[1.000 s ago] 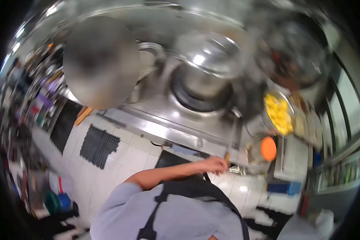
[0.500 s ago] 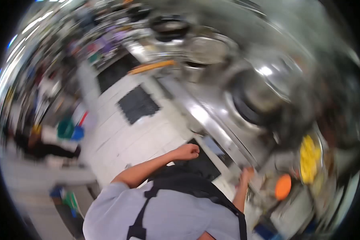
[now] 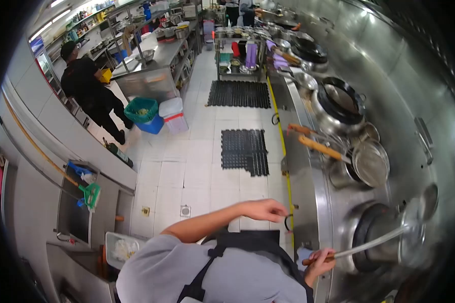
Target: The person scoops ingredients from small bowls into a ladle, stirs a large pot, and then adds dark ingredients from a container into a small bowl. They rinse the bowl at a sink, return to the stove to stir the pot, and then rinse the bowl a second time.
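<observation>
My right hand [image 3: 319,262] is wrapped round the wooden grip of a long-handled ladle [image 3: 371,244] at the stove's front edge. The ladle's metal shaft reaches right, over a large steel pot [image 3: 389,242] set in a dark wok ring; its far end is blurred. My left hand [image 3: 267,209] hangs over the floor in front of my apron, its fingers curled together and nothing visible in them. Just beside its fingertips is a black loop [image 3: 288,223] on the stove front.
Strainers with wooden handles [image 3: 322,147] rest over a pot on the steel range [image 3: 308,202]. Black mats [image 3: 245,150] lie on the tiled floor. A person in dark clothes [image 3: 88,86] walks at left near a green-lined bin [image 3: 141,111]. A green-headed broom [image 3: 89,196] leans left.
My view has swung right and steadied, bringing the aisle upright. The ladle now shows clearly in my right hand, which was blurred before. My left arm stretches further right.
</observation>
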The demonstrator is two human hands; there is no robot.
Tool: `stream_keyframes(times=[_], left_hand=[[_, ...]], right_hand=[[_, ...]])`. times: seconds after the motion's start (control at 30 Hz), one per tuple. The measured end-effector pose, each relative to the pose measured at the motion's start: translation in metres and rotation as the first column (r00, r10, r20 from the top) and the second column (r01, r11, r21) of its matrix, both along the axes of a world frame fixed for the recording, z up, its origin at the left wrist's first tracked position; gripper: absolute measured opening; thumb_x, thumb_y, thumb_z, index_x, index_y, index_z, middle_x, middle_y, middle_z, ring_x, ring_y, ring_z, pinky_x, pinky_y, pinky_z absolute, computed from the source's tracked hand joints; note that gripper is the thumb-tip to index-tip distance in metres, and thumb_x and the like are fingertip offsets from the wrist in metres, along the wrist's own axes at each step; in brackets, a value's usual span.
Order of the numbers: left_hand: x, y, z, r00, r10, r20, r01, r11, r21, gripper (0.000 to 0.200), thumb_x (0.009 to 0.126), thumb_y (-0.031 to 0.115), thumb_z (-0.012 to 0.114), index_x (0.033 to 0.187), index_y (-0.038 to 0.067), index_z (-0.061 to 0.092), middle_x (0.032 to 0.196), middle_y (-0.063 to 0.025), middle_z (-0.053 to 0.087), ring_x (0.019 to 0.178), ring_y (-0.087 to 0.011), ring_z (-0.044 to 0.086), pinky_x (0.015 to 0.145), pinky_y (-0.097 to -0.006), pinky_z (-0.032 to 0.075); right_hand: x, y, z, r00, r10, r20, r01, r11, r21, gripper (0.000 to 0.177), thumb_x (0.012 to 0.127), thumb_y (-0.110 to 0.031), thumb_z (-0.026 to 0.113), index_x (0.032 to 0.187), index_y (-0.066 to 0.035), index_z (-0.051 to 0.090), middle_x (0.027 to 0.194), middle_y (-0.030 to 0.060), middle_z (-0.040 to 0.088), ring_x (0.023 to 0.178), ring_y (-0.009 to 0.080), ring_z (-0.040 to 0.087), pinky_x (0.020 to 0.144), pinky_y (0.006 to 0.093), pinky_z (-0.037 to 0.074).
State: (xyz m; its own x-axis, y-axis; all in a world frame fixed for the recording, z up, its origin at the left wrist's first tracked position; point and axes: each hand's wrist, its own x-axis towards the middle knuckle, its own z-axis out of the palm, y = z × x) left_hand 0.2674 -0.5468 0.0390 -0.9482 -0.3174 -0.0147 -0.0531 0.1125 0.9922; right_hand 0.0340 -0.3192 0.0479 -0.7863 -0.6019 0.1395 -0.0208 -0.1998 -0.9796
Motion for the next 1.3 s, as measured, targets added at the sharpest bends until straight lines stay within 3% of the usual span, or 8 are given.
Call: stream_keyframes(times=[0.1, 0.27, 0.37, 0.5, 0.77, 0.97, 1.13, 1.3], left_hand=[[-0.017, -0.039, 0.047, 0.964, 0.085, -0.253, -0.072, 0.996, 0.062, 0.049, 0.099, 0.030, 0.062, 0.137, 0.000, 0.051, 0.114, -0.0092, 0.064, 0.103, -0.0183, 0.062, 0.090, -0.0339, 0.052], [0.026, -0.136, 0.061, 0.906, 0.252, -0.340, -0.067, 0.880, 0.471, 0.040, 0.098, 0.018, 0.059, 0.133, 0.003, 0.048, 0.102, -0.0051, 0.060, 0.095, -0.0146, 0.062, 0.081, -0.0297, 0.053], [0.081, -0.207, 0.031, 0.797, 0.575, -0.182, -0.412, 0.740, 0.532, 0.039, 0.092, 0.013, 0.061, 0.129, 0.007, 0.048, 0.090, -0.0059, 0.059, 0.073, -0.0157, 0.065, 0.067, -0.0313, 0.055], [0.198, -0.296, -0.004, 0.566, 0.824, 0.020, -0.613, 0.405, 0.678, 0.032, 0.092, 0.012, 0.064, 0.121, 0.006, 0.052, 0.074, 0.0014, 0.053, 0.054, -0.0085, 0.051, 0.050, -0.0284, 0.047], [0.410, -0.322, -0.094, 0.235, 0.821, 0.520, -0.959, 0.110, 0.260, 0.026, 0.088, 0.009, 0.066, 0.109, -0.002, 0.056, 0.061, -0.0038, 0.052, 0.045, -0.0144, 0.052, 0.045, -0.0317, 0.046], [0.436, -0.346, -0.093, -0.015, 0.801, 0.598, -0.828, -0.346, 0.442, 0.030, 0.087, 0.001, 0.064, 0.114, -0.004, 0.050, 0.059, -0.0051, 0.048, 0.042, -0.0157, 0.048, 0.046, -0.0357, 0.048], [0.463, -0.468, -0.090, -0.020, 0.837, 0.547, -0.828, -0.321, 0.460, 0.033, 0.089, 0.003, 0.063, 0.118, -0.005, 0.050, 0.057, -0.0037, 0.047, 0.041, -0.0149, 0.048, 0.048, -0.0350, 0.049], [0.512, -0.654, -0.075, 0.119, 0.900, 0.420, -0.878, -0.102, 0.467, 0.034, 0.091, 0.008, 0.062, 0.121, -0.005, 0.051, 0.056, -0.0028, 0.047, 0.040, -0.0140, 0.047, 0.052, -0.0334, 0.051]], right_hand=[[0.060, -0.103, 0.032, 0.934, 0.346, 0.089, -0.346, 0.938, -0.019, 0.018, 0.096, -0.016, 0.062, 0.096, -0.003, 0.050, 0.055, 0.0007, 0.041, 0.042, 0.0112, 0.042, 0.038, 0.0287, 0.038], [0.148, -0.253, 0.019, 0.460, 0.852, 0.251, -0.877, 0.480, -0.020, 0.020, 0.094, -0.015, 0.063, 0.092, 0.002, 0.053, 0.063, 0.0093, 0.057, 0.052, 0.0216, 0.060, 0.050, 0.0350, 0.052], [0.177, -0.336, 0.027, 0.258, 0.945, 0.202, -0.964, 0.236, 0.126, 0.022, 0.100, -0.021, 0.059, 0.104, 0.001, 0.061, 0.079, 0.0120, 0.065, 0.072, 0.0231, 0.068, 0.065, 0.0355, 0.055], [0.179, -0.438, 0.013, -0.072, 0.995, -0.071, -0.518, 0.024, 0.855, 0.045, 0.093, -0.038, 0.064, 0.121, -0.001, 0.065, 0.094, 0.0202, 0.072, 0.088, 0.0315, 0.071, 0.080, 0.0375, 0.055], [0.137, -0.639, -0.088, 0.037, 0.996, -0.081, -0.115, 0.085, 0.990, 0.043, 0.083, -0.039, 0.070, 0.106, -0.002, 0.071, 0.105, 0.0220, 0.070, 0.102, 0.0399, 0.066, 0.090, 0.0465, 0.052], [0.262, -0.867, -0.035, -0.274, 0.932, -0.238, -0.263, 0.165, 0.950, 0.037, 0.087, -0.028, 0.066, 0.113, -0.001, 0.066, 0.101, 0.0217, 0.069, 0.101, 0.0402, 0.064, 0.089, 0.0482, 0.050], [0.388, -1.008, -0.002, -0.371, 0.824, -0.428, -0.556, 0.171, 0.813, 0.034, 0.090, -0.026, 0.064, 0.112, 0.000, 0.065, 0.101, 0.0234, 0.068, 0.100, 0.0416, 0.063, 0.090, 0.0494, 0.050], [0.429, -1.110, -0.026, -0.390, 0.891, -0.234, -0.454, 0.035, 0.890, 0.039, 0.089, -0.026, 0.065, 0.117, 0.001, 0.065, 0.098, 0.0226, 0.070, 0.098, 0.0399, 0.066, 0.089, 0.0460, 0.051]])
